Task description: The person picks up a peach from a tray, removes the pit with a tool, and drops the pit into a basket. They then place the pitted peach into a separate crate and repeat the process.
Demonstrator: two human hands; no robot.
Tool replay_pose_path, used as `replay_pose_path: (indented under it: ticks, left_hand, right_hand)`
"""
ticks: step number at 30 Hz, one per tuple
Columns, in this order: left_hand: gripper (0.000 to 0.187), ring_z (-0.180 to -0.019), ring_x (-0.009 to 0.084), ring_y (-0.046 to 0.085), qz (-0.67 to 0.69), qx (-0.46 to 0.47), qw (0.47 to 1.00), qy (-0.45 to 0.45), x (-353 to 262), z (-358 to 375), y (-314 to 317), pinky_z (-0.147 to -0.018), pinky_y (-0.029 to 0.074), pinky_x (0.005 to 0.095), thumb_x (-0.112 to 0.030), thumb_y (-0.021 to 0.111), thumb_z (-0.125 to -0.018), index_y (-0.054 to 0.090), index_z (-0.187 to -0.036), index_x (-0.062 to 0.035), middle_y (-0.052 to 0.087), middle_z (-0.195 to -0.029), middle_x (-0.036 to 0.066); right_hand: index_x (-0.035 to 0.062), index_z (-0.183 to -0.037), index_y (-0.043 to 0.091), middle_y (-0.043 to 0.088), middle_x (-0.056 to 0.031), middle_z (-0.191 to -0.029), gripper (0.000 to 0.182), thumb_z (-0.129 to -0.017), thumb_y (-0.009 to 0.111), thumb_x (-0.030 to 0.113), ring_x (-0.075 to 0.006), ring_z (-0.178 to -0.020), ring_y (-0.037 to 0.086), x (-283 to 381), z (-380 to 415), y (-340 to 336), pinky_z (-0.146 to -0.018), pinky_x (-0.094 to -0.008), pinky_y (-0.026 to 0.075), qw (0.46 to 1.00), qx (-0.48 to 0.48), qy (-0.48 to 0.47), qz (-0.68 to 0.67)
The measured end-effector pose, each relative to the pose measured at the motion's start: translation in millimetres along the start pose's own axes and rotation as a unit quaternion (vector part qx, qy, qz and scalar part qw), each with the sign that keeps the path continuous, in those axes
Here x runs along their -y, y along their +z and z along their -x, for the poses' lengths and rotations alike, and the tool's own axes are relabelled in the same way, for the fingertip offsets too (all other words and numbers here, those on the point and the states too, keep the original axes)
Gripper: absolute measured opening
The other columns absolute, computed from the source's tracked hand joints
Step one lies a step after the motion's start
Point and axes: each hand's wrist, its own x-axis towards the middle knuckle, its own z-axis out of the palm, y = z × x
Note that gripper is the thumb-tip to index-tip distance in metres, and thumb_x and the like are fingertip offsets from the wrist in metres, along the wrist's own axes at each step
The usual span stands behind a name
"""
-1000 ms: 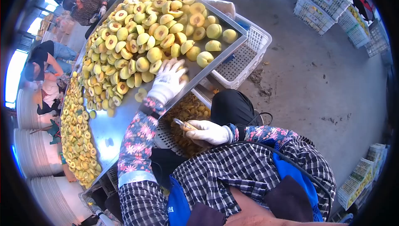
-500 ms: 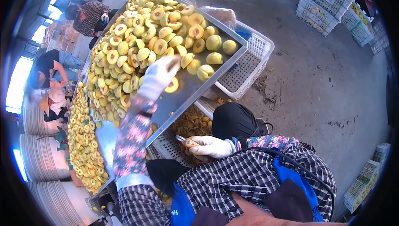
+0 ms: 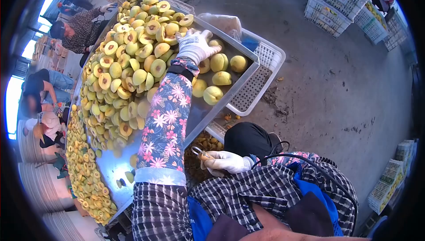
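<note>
Fruit [image 3: 215,43] in metal tray [image 3: 223,103], just beyond L hand's [image 3: 194,46] thumb, btwn it & forefinger; L fingers spread, palm down, can't tell if gripping any. Bigger fruit just nearside of thumb. L hand much nearer than R hand [image 3: 226,162], which is below tray edge, fingers closed on tool [image 3: 202,154], loop end pointing away fr. wrist. White crate [image 3: 278,64] beside tray.

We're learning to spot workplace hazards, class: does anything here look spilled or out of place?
Yes: dark debris litters the floor beside the white crate, and small orange scraps lie near its lower corner. It looks untidy, being outside any container.
</note>
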Motion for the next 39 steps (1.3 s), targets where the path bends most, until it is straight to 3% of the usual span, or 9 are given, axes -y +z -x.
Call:
replay_pose_path:
  ticks: [6, 10, 14, 17, 23, 31, 33, 36, 39]
  left_hand:
    - [0.062, -0.143, 0.0308, 0.019, -0.063, 0.042, 0.997, -0.001, 1, 5, 3, -0.111, 0.002, 0.0658, -0.056, 0.055, -0.079, 0.053, -0.134, -0.0283, 0.039, -0.147, 0.008]
    - [0.055, -0.139, 0.0265, 0.028, -0.144, 0.096, 0.985, 0.006, 14, 12, -4, -0.112, 0.005, 0.0632, -0.051, 0.058, -0.076, 0.059, -0.127, -0.0315, 0.048, -0.14, 0.002]
    - [0.049, -0.133, 0.0231, 0.037, -0.177, 0.074, 0.981, 0.034, 30, 34, -1, -0.11, 0.009, 0.0668, -0.044, 0.063, -0.076, 0.062, -0.122, -0.0298, 0.053, -0.133, 0.001]
    - [0.05, -0.136, 0.0248, 0.033, -0.185, 0.066, 0.98, 0.037, 40, 53, 7, -0.11, 0.011, 0.0645, -0.045, 0.064, -0.073, 0.062, -0.122, -0.0326, 0.051, -0.134, 0.002]
    - [0.048, -0.13, 0.0261, 0.04, -0.188, 0.133, 0.972, 0.044, 54, 106, 7, -0.112, 0.011, 0.0622, -0.044, 0.063, -0.07, 0.067, -0.114, -0.0255, 0.055, -0.129, 0.005]
    - [0.049, -0.137, 0.0278, 0.03, -0.186, 0.165, 0.967, 0.05, 86, 203, 13, -0.113, 0.009, 0.0607, -0.047, 0.067, -0.073, 0.064, -0.12, -0.0324, 0.047, -0.139, 0.005]
    - [0.051, -0.134, 0.0304, 0.035, -0.186, 0.18, 0.965, 0.041, 69, 203, 8, -0.112, 0.021, 0.0546, -0.04, 0.069, -0.072, 0.062, -0.122, -0.0307, 0.046, -0.139, 0.008]
    - [0.061, -0.121, 0.0358, 0.046, 0.065, -0.027, 0.989, 0.129, 43, 189, 20, -0.099, 0.042, 0.0417, -0.026, 0.07, -0.07, 0.055, -0.129, -0.0192, 0.047, -0.135, 0.013]
    - [0.059, -0.112, 0.0326, 0.055, 0.165, 0.084, 0.98, 0.079, 12, 158, 25, -0.098, 0.044, 0.0386, -0.024, 0.069, -0.075, 0.052, -0.131, -0.0145, 0.055, -0.124, 0.016]
  right_hand:
    - [0.006, -0.11, 0.051, 0.051, 0.0017, -0.083, 0.034, -0.095, 0.056, 0.036, -0.0063, -0.058, 0.045, -7, 0, 3, -0.053, -0.022, 0.036, 0.999, 0.001, 0.006, 0.038]
    - [0.0068, -0.105, 0.052, 0.046, 0.0025, -0.066, 0.036, -0.095, 0.054, 0.042, -0.0073, -0.051, 0.041, -10, 6, 1, -0.048, -0.022, 0.03, 0.997, -0.041, -0.001, 0.067]
    - [0.0056, -0.106, 0.055, 0.052, 0.0015, -0.077, 0.029, -0.097, 0.053, 0.033, -0.0069, -0.057, 0.045, -5, 13, 9, -0.052, -0.021, 0.035, 0.995, -0.046, 0.031, 0.082]
    - [0.0089, -0.104, 0.053, 0.046, 0.0014, -0.063, 0.037, -0.094, 0.055, 0.045, -0.0069, -0.051, 0.041, 0, 15, 15, -0.046, -0.022, 0.029, 0.993, -0.031, 0.051, 0.099]
    - [0.0089, -0.104, 0.054, 0.047, 0.0013, -0.063, 0.034, -0.095, 0.054, 0.042, -0.0072, -0.049, 0.042, -6, 15, 14, -0.043, -0.0225, 0.03, 0.995, -0.011, 0.041, 0.09]
    - [0.0127, -0.109, 0.051, 0.047, 0.0033, -0.066, 0.027, -0.095, 0.054, 0.036, -0.0066, -0.05, 0.041, -8, 16, 17, -0.043, -0.0218, 0.031, 0.995, 0.028, 0.072, 0.065]
    - [0.0131, -0.111, 0.05, 0.047, 0.0039, -0.07, 0.028, -0.095, 0.055, 0.036, -0.0065, -0.052, 0.042, -3, 17, 21, -0.044, -0.0216, 0.031, 0.995, 0.028, 0.071, 0.059]
    - [0.0135, -0.115, 0.049, 0.049, 0.0048, -0.076, 0.03, -0.095, 0.056, 0.035, -0.0061, -0.055, 0.043, -2, 16, 15, -0.046, -0.0211, 0.032, 0.994, 0.04, 0.08, 0.067]
    - [0.0133, -0.117, 0.048, 0.049, 0.0049, -0.08, 0.032, -0.095, 0.056, 0.035, -0.0058, -0.056, 0.043, -1, 14, 13, -0.047, -0.021, 0.032, 0.994, 0.046, 0.075, 0.067]
